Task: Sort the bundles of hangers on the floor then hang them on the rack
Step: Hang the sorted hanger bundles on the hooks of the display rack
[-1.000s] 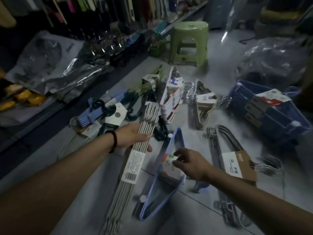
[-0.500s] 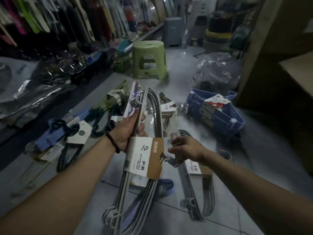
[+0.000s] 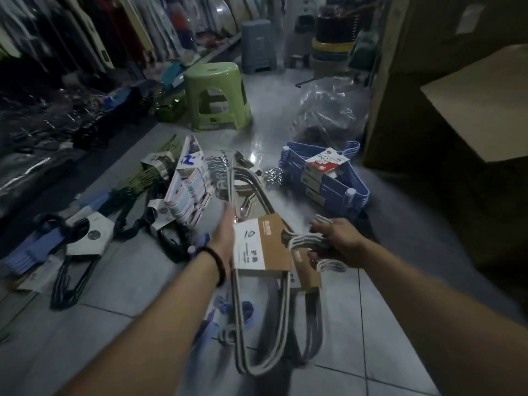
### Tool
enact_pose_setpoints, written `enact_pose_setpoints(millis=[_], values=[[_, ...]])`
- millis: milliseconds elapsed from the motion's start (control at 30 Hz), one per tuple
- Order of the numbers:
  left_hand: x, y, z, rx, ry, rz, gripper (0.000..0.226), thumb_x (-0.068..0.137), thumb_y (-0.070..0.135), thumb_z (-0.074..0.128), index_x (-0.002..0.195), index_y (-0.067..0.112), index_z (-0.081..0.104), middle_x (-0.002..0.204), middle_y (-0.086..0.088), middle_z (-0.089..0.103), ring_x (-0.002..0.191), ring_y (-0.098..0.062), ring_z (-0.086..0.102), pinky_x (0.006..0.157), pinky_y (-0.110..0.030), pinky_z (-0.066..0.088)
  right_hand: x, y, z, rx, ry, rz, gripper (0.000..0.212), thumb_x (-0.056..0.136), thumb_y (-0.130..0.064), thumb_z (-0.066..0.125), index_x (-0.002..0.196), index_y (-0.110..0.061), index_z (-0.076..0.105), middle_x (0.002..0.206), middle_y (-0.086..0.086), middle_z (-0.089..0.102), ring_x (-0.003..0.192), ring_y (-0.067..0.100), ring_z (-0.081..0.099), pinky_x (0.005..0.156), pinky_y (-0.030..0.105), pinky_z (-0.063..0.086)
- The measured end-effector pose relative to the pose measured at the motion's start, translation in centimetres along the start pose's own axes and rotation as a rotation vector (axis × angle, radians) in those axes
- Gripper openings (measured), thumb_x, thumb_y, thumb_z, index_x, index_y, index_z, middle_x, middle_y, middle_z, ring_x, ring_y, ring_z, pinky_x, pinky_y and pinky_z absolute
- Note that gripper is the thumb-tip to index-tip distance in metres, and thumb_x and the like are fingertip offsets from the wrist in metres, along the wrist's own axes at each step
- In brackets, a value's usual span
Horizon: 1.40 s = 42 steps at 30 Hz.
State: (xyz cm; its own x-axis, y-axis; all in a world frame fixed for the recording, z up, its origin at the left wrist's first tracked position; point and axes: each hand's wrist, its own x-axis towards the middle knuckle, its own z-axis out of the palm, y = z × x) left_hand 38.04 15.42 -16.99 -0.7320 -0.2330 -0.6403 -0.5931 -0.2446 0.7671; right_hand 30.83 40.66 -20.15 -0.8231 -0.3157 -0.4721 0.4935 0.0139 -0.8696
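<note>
Up it came | we lifted the grey hanger bundle [image 3: 258,247] off the floor [image 3: 400,324], this side of the green stool [image 3: 217,92] | left hand [image 3: 224,238] clasped it, right hand [image 3: 341,242] fingers curled round the hooks [image 3: 307,242] | rack next, we reckoned.

- The left hand [image 3: 224,238] is reaching in from the lower left, holding the hanger bundle [image 3: 257,247] at centre frame.
- The right hand [image 3: 340,244] is reaching in from the lower right, curling round that bundle's hooks.

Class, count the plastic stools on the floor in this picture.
2. A green stool stands beyond the hanger bundles; a grey stool stands farther back, behind it. Dim clutter there may hide more.
</note>
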Motion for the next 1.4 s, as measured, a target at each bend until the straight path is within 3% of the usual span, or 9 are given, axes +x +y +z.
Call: enact_pose_setpoints(millis=[100, 167, 333, 467, 600, 767, 1100, 1300, 1400], values=[[2.2, -4.8, 2.6, 0.089, 0.061, 0.035, 0.060, 0.075, 0.039, 0.084, 0.123, 0.014, 0.060, 0.102, -0.014, 0.078, 0.089, -0.033, 0.077, 0.081, -0.050, 0.063, 1.9, 0.3, -2.5, -0.124, 0.122, -0.041, 0.036, 0.100, -0.018, 0.068, 0.111, 0.016, 0.059, 0.084, 0.027, 0.057, 0.067, 0.041, 0.066, 0.078, 0.071, 0.057], [3.9, -6.6, 4.0, 0.074, 0.081, 0.045, 0.079, 0.060, 0.032, 0.087, 0.130, 0.018, 0.054, 0.109, -0.010, 0.077, 0.091, -0.032, 0.078, 0.080, -0.056, 0.063, 2.8, 0.6, -3.9, -0.150, 0.145, -0.015, 0.033, 0.100, -0.020, 0.069, 0.110, 0.011, 0.059, 0.080, 0.024, 0.058, 0.063, 0.042, 0.069, 0.083, 0.074, 0.054], [7.0, -6.7, 7.5, 0.127, 0.107, 0.120, 0.046, 0.080, 0.010, 0.080, 0.121, 0.016, 0.062, 0.105, -0.009, 0.078, 0.091, -0.029, 0.077, 0.082, -0.055, 0.063, 4.9, 2.2, -7.1, -0.178, 0.241, 0.044, 0.024, 0.098, -0.020, 0.069, 0.101, 0.003, 0.061, 0.081, 0.023, 0.060, 0.055, 0.034, 0.068, 0.078, 0.064, 0.061], [8.6, -7.8, 9.4, 0.257, 0.195, 0.066, 0.037, 0.088, 0.010, 0.074, 0.123, 0.015, 0.062, 0.108, -0.006, 0.075, 0.090, -0.026, 0.075, 0.070, -0.038, 0.065, 5.7, 3.6, -7.9, -0.578, 0.347, 0.075, 0.031, 0.098, -0.029, 0.061, 0.095, 0.002, 0.066, 0.090, 0.024, 0.071, 0.077, 0.039, 0.073, 0.072, 0.046, 0.063], [8.9, -9.7, 10.3, 0.313, 0.251, 0.093, 0.039, 0.091, 0.006, 0.070, 0.125, 0.014, 0.053, 0.105, -0.005, 0.070, 0.084, -0.020, 0.069, 0.051, -0.024, 0.052, 6.4, 5.0, -7.8, -0.951, 0.383, 0.045, 0.040, 0.105, -0.036, 0.052, 0.124, -0.002, 0.061, 0.126, 0.023, 0.066, 0.118, 0.044, 0.062, 0.096, 0.043, 0.050], [10.4, -10.7, 9.7, 0.436, 0.297, 0.055, 0.065, 0.073, 0.023, 0.063, 0.134, 0.042, 0.050, 0.124, -0.003, 0.064, 0.093, -0.026, 0.070, 0.071, -0.036, 0.065, 6.6, 6.9, -8.1, -1.095, 0.459, 0.076, 0.039, 0.105, -0.039, 0.049, 0.115, -0.005, 0.065, 0.120, 0.024, 0.067, 0.113, 0.043, 0.061, 0.091, 0.040, 0.049], [7.6, -10.0, 7.8, 0.474, 0.189, 0.063, 0.064, 0.096, 0.001, 0.056, 0.150, 0.025, 0.034, 0.115, 0.001, 0.065, 0.103, -0.022, 0.067, 0.080, -0.031, 0.057, 5.7, 6.4, -6.6, -1.034, 0.510, -0.036, 0.027, 0.103, -0.028, 0.057, 0.115, -0.008, 0.071, 0.112, 0.022, 0.072, 0.106, 0.042, 0.066, 0.085, 0.039, 0.052], [4.9, -7.5, 2.0, 0.805, -0.090, 0.055, 0.053, 0.095, 0.025, 0.068, 0.136, 0.039, 0.038, 0.133, -0.010, 0.064, 0.105, -0.030, 0.067, 0.074, -0.036, 0.057, 4.4, 3.8, -3.3, -1.254, 0.448, 0.027, 0.036, 0.100, -0.032, 0.053, 0.129, -0.010, 0.055, 0.135, 0.023, 0.058, 0.124, 0.044, 0.053, 0.102, 0.048, 0.048], [2.9, -3.7, -5.2, 1.180, -0.164, 0.081, 0.045, 0.100, 0.037, 0.062, 0.142, 0.024, 0.056, 0.134, -0.009, 0.065, 0.109, -0.028, 0.068, 0.090, -0.040, 0.059, 3.6, 1.9, 2.5, -1.423, 0.328, -0.039, 0.050, 0.091, -0.045, 0.066, 0.131, -0.019, 0.052, 0.138, 0.018, 0.052, 0.126, 0.039, 0.049, 0.104, 0.050, 0.046]])
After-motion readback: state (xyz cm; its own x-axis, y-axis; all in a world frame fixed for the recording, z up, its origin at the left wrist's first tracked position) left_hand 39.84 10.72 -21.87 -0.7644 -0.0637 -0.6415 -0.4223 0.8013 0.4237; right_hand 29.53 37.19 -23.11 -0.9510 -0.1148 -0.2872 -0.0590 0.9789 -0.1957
